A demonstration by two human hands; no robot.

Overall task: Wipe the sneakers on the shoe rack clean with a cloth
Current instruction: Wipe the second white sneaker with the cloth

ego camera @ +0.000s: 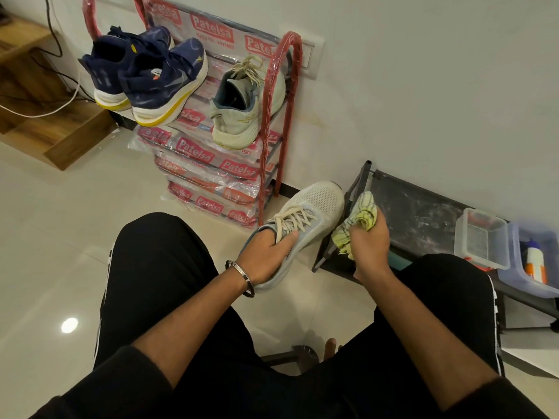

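My left hand point(266, 252) grips a pale grey-white sneaker point(314, 207) by its collar, fingers inside the opening, holding it off the floor with the toe pointing away. My right hand point(370, 241) holds a bunched yellow-green cloth point(361, 220) just right of the sneaker's toe, close to or touching its side. The matching pale sneaker point(242, 116) stands on the top shelf of the red shoe rack point(281, 86), heel toward me. Two navy sneakers with yellow soles point(145, 77) sit on the same shelf to the left.
The rack's lower shelves are wrapped in printed plastic point(208, 179). A low black bench point(420, 213) along the wall carries clear plastic tubs point(481, 240) and a bottle point(535, 263). Wooden furniture and cables point(39, 95) lie at the left. My knees in black shorts fill the foreground.
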